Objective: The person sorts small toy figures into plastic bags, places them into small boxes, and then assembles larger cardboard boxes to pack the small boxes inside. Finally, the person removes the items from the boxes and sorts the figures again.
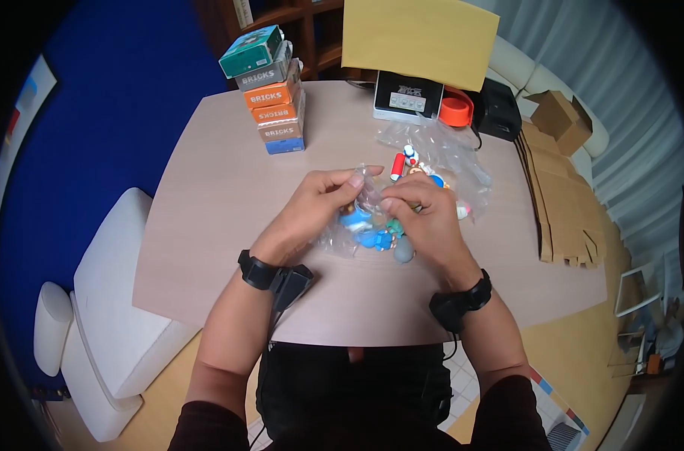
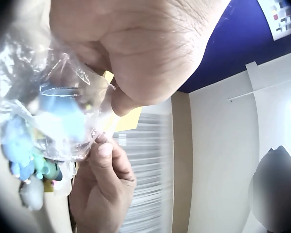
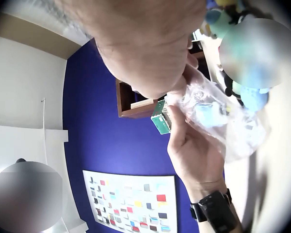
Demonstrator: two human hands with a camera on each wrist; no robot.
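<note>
Over the middle of the table, my left hand [image 1: 312, 207] grips a clear plastic bag [image 2: 63, 73] near its upper edge. A light-blue toy [image 2: 63, 114] shows through the plastic. Thumb and fingers of my right hand [image 1: 430, 218] pinch the bag's edge from the other side, close to the left fingertips. Below and between the hands lie small toy figures: a blue one [image 1: 377, 240], a green one [image 1: 394, 228] and a rounded grey one [image 1: 403, 251]. Beyond the right hand are a red-and-white piece [image 1: 397, 167] and several more figures, partly hidden by that hand.
Another clear bag [image 1: 466, 161] lies behind the figures. A stack of brick boxes [image 1: 274, 98] stands at the back left. At the back are a yellow panel [image 1: 421, 45], a black-and-white device [image 1: 408, 98] and an orange-red ring [image 1: 456, 109]. Flattened cardboard [image 1: 560, 192] lines the right edge.
</note>
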